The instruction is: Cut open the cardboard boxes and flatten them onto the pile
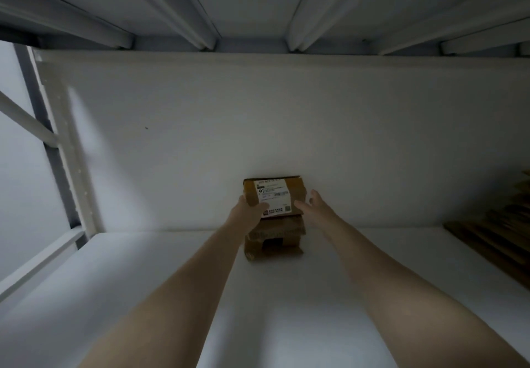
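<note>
Two small brown cardboard boxes are stacked at the back of a white shelf (pixel 172 267), against the rear wall. The upper box (pixel 282 192) carries a white shipping label on its near face. The lower box (pixel 275 241) has crumpled tape and a dark hole in its front. My left hand (pixel 248 211) grips the upper box at its lower left corner, thumb on the label. My right hand (pixel 311 205) is at the box's right side with fingers spread, thumb near the label's right edge; contact is unclear.
A pile of flattened brown cardboard (pixel 499 233) lies on the shelf at the far right. White metal uprights and a diagonal brace (pixel 57 138) frame the left side. Another shelf's underside with ribs (pixel 258 9) hangs overhead. The scene is dim.
</note>
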